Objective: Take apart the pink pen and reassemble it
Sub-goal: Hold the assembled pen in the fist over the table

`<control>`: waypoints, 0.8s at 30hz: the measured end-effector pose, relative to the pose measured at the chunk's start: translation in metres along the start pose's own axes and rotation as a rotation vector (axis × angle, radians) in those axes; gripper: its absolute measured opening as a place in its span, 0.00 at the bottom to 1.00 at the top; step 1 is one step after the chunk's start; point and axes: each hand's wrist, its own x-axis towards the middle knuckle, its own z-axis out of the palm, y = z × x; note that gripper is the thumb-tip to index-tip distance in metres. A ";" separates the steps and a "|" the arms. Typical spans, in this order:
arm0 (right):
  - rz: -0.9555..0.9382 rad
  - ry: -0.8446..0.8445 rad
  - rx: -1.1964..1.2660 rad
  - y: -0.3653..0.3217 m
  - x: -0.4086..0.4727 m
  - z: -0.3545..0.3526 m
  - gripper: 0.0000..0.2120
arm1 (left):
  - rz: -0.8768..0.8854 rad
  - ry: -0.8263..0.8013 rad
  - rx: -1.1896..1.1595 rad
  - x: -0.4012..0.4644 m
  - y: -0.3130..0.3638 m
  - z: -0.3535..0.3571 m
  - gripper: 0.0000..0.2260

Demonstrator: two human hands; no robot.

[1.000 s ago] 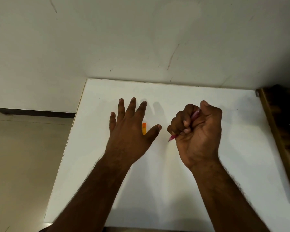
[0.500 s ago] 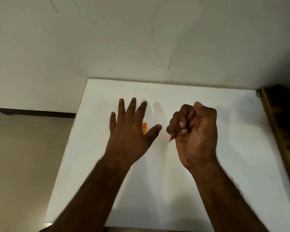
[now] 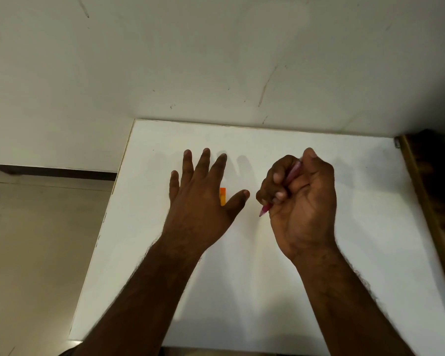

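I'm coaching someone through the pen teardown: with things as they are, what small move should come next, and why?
Probably bring the left hand over to the pen's exposed tip. The right hand grips the pink pen in a fist, so only its ends show, while the left lies flat and open on the white table, partly covering a small orange piece. Pulling it apart likely needs both.

dim, even light | soft shadows on table [image 3: 370, 201] | wide-angle edge bending

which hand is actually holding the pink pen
The right hand: its fingers are curled round the pink pen. The left hand lies with its fingers straight, spread over the white table.
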 end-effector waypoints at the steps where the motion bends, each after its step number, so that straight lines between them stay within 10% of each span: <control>1: 0.007 -0.008 0.030 0.000 0.000 0.000 0.23 | 0.000 0.002 -0.001 0.000 0.000 0.000 0.37; 24: 0.066 0.106 0.347 -0.002 0.005 -0.015 0.24 | -0.010 -0.016 -0.021 -0.001 0.005 -0.002 0.37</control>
